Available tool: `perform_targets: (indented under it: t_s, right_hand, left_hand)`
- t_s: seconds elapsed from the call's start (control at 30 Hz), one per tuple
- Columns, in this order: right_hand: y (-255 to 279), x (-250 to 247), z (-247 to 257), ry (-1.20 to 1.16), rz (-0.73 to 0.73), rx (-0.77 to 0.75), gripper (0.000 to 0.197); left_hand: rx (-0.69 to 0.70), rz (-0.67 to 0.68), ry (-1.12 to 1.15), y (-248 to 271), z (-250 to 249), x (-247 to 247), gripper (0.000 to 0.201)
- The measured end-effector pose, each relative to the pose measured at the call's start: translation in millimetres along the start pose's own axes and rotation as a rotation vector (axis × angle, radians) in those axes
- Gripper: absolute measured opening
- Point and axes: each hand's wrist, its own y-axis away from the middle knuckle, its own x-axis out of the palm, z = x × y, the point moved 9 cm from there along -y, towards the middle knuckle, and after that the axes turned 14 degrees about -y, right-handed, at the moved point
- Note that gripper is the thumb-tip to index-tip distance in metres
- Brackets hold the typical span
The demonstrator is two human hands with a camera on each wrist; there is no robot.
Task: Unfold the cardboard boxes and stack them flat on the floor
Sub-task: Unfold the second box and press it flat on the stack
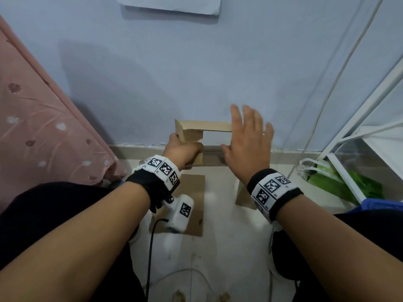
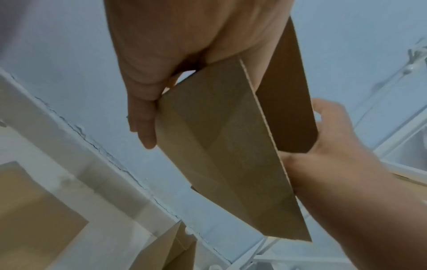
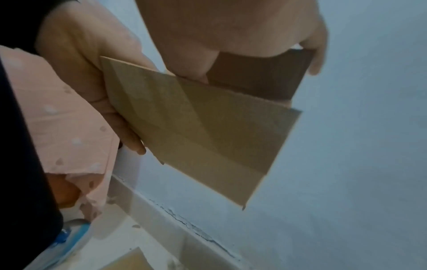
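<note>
Two cardboard sheets (image 1: 192, 205) lie on pale floor (image 1: 218, 247) below blue wall (image 1: 196, 62).

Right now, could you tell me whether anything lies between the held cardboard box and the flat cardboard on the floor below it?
Nothing visible does. The left hand grips the cardboard box, the right hand is open against it, and the flat cardboard lies below, partly hidden by the left wrist.

Both hands raised forward: left hand (image 1: 182, 150) gripping (fingers curled), right hand (image 1: 247, 141) flat.

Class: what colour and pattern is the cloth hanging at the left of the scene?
The cloth is pink, dotted with small white and darker pink shapes; the head view shows it best.
</note>
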Motion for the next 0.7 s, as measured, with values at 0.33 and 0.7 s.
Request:
perform_targets:
  t_s: [0.33, 0.7]
  right_hand:
    - [7.4, 5.2, -67.8, -0.552, -0.111, 0.592, 0.113]
    - [14.3, 12.2, -91.4, -0.515, -0.137, 0.643, 0.109]
  left_hand:
    - [0.133, 0.115, 0.234, 7.7, -14.6, 10.4, 0.089]
    - [0.106, 0.213, 0.317, 19.0, -21.7, 20.4, 0.101]
